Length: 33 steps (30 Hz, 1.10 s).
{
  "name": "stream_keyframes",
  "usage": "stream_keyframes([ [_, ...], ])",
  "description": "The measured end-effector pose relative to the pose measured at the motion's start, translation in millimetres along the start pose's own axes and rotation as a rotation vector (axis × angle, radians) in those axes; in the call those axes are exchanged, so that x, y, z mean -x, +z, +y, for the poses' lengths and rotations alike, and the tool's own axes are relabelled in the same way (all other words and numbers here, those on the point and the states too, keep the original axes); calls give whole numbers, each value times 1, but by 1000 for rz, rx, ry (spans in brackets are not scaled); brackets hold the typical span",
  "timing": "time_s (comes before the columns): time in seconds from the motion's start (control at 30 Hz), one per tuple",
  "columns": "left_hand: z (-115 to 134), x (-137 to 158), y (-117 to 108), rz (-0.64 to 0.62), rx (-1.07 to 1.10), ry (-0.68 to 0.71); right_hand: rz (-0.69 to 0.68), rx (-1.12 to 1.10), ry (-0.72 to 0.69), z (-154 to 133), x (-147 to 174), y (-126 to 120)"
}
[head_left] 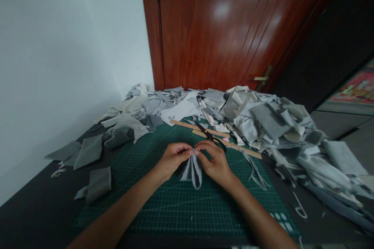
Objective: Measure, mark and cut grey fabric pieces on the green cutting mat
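A small piece of grey fabric [195, 173], gathered into folds, hangs from the fingertips of both hands over the green cutting mat [163, 210]. My left hand [174, 159] pinches its top edge from the left. From the right, my right hand [214, 163] pinches the same gathered top, its fingertips almost meeting those of the left. The folds fan out downward below the pinch. Just beyond my right hand lie black scissors [209, 134], partly hidden by that hand, resting across two wooden rulers [245, 150].
Grey and cream fabric scraps [269, 120] are heaped at the right and along the back. Loose grey pieces [89, 151] lie at the left. White paper [179, 110] rests near the back, and thin fabric strips [254, 169] lie right of my hand. A wooden door [210, 30] stands behind.
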<state>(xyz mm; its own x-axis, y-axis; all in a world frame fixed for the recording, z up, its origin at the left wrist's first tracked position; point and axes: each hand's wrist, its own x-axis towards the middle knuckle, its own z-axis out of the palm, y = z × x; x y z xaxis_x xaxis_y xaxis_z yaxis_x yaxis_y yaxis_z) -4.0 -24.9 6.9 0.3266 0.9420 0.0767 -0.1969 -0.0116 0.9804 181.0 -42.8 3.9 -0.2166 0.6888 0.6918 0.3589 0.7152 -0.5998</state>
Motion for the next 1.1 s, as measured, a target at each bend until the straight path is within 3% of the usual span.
stream_keyframes([
  [0.53, -7, 1, 0, 36, 88, -136, -85, -86, 67, -2, -3, -3],
  [0.83, -3, 0, 1, -16, 40, -54, -85, -65, 25, 1, -2, -1],
  [1.1, -3, 1, 1, 11, 9, -46, -88, -86, 24, -2, -2, -2],
])
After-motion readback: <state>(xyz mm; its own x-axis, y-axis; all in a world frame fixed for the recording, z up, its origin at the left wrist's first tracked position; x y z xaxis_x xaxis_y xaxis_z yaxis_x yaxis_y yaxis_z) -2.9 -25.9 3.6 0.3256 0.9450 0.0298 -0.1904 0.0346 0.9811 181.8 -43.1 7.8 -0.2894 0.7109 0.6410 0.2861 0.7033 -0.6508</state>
